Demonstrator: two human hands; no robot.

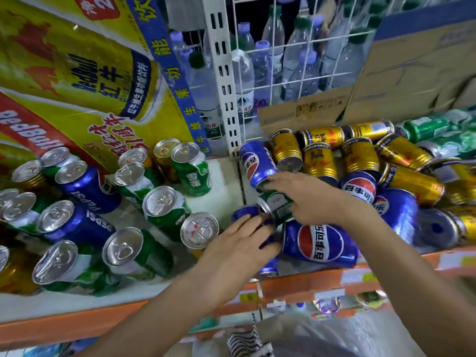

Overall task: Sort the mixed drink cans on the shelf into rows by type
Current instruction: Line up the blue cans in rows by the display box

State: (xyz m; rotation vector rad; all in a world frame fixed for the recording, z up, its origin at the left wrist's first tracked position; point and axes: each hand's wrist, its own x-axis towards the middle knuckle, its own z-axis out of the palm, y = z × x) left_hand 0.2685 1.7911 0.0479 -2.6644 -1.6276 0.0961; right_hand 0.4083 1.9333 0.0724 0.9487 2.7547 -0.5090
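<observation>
A white shelf (pixel 226 176) carries mixed cans. On its left part, green, blue and gold cans stand upright in rows, among them a green can (pixel 192 168) and a blue Pepsi can (pixel 87 184). On the right lies a heap of gold cans (pixel 360 155), blue Pepsi cans (pixel 319 243) and green cans (pixel 427 127) on their sides. My right hand (pixel 306 199) grips a lying green can (pixel 277 204) at the heap's left edge. My left hand (pixel 239 243) curls round a blue can (pixel 244 211) just below it.
A yellow Red Bull poster (pixel 77 73) covers the back wall on the left. A white wire grid (pixel 270 60) with water bottles behind it and a cardboard box (pixel 412 68) stand at the back. An orange price strip (pixel 296 282) edges the shelf front.
</observation>
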